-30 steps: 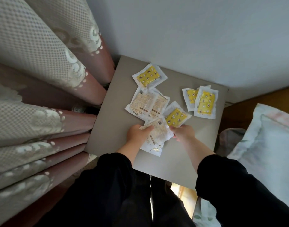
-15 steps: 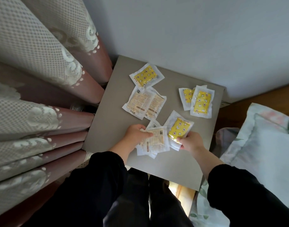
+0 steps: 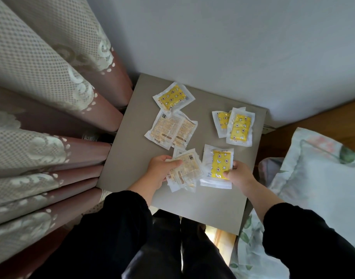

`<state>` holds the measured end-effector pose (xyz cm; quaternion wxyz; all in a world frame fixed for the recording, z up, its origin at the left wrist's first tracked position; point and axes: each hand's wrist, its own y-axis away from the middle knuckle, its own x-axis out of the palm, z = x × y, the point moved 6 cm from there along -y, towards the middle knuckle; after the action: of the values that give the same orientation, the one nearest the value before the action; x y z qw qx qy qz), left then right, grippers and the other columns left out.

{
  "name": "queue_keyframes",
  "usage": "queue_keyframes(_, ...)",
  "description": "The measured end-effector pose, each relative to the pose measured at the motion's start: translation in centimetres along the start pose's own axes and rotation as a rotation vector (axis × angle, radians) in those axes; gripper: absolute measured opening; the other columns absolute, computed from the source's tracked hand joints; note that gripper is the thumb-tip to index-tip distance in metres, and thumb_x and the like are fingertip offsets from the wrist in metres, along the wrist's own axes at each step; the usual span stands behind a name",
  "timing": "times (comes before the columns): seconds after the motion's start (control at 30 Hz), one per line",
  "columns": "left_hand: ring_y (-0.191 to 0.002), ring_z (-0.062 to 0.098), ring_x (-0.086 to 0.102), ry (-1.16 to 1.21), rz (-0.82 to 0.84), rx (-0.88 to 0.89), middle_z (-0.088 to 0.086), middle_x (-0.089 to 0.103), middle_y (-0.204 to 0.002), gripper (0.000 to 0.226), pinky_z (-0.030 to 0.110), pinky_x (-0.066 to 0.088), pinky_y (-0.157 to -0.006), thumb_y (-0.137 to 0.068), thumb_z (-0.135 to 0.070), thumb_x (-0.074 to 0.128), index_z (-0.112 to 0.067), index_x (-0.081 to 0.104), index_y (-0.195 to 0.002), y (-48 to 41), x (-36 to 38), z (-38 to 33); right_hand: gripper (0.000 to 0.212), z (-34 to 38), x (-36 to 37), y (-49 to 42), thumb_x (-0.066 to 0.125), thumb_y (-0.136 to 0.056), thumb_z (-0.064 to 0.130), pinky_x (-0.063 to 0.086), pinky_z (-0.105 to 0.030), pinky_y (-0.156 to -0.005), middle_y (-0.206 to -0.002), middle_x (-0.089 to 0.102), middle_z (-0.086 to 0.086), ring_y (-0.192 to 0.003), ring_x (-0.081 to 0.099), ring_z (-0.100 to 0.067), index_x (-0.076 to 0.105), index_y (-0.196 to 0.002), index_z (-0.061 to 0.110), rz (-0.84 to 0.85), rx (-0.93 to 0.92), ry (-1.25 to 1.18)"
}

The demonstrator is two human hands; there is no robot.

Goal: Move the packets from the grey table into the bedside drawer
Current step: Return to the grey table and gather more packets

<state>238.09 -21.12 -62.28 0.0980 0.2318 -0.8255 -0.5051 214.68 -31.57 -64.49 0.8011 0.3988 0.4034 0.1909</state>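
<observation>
Curtain [image 3: 51, 97]: hangs in heavy folds at 9 o'clock of the tabletop [image 3: 130, 150]. Touching the left edge or only just beside it, cannot tell.

Left hand [image 3: 159, 171]: fingers curled round a small stack of packets [image 3: 187, 168], print side up, at 7 o'clock of the tabletop's centre. The stack's lower edge seems to rest on the surface.

Loose on the surface: one yellow packet [image 3: 172, 96] at 11 o'clock. Just below it lie two pale packets [image 3: 168, 128], overlapped.

Right hand [image 3: 238, 174]: pinches a yellow-faced packet [image 3: 221, 165] at 5 o'clock, thumb on top. A second wrapper edge shows beneath it; held or not, cannot tell.

At 2 o'clock an overlapped pair [image 3: 240, 125] lies near the right edge.

Bedside drawer: not in view. Nothing is stowed yet, by this evidence.

Judgement: the step in hand is gathering.
- Lay the right hand's packet onto the left stack and square the edges. The slick wrappers will likely slide if fanned.
- Draw the 2 o'clock pair toward the centre, never outward, since that edge drops off beside the pillow [image 3: 313, 178] at 3 o'clock.
- The wall [image 3: 233, 47] closes 12 o'clock and the curtain crowds 9 o'clock.
- Bare surface at 6 o'clock, toward the near edge, gives room to consolidate.
</observation>
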Motion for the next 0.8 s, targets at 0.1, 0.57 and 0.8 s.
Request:
queue_keyframes(0.1,-0.070,0.020,0.065,-0.097,-0.037,0.072,0.009,0.068,-0.089,0.021,0.029,0.052,-0.059,-0.080,0.000,0.073,-0.016,0.060,-0.082,-0.2,-0.2,-0.4,0.023,-0.2,-0.5,0.3,0.060,-0.089,0.005,0.041,-0.027,-0.077,-0.107,0.065,-0.012,-0.096,0.059,-0.026,0.063,-0.111,0.003,-0.021,0.012,-0.003)
queue_keyframes(0.57,-0.073,0.019,0.061,-0.839,-0.182,0.205,-0.003,0.057,-0.076,0.031,0.026,0.042,-0.055,-0.076,-0.036,0.078,-0.017,0.053,-0.076,-0.8,1.8,-1.8,0.036,-0.6,-0.1,-0.2,0.066,-0.085,0.044,0.056,-0.044,-0.083,-0.070,0.053,-0.003,-0.068,0.056,-0.022,0.053,-0.075,0.012,-0.073,0.151,-0.116)
queue_keyframes(0.8,-0.086,0.022,0.070,-0.546,0.114,0.080,0.006,0.072,-0.097,0.023,0.035,0.058,-0.076,-0.077,-0.016,0.078,-0.010,0.070,-0.097,-0.8,2.8,-0.3,0.025,-3.1,0.8,0.4,0.073,-0.084,0.022,0.047,-0.032,-0.075,-0.097,0.060,-0.007,-0.092,0.058,-0.024,0.059,-0.099,0.009,0.005,0.277,-0.396)
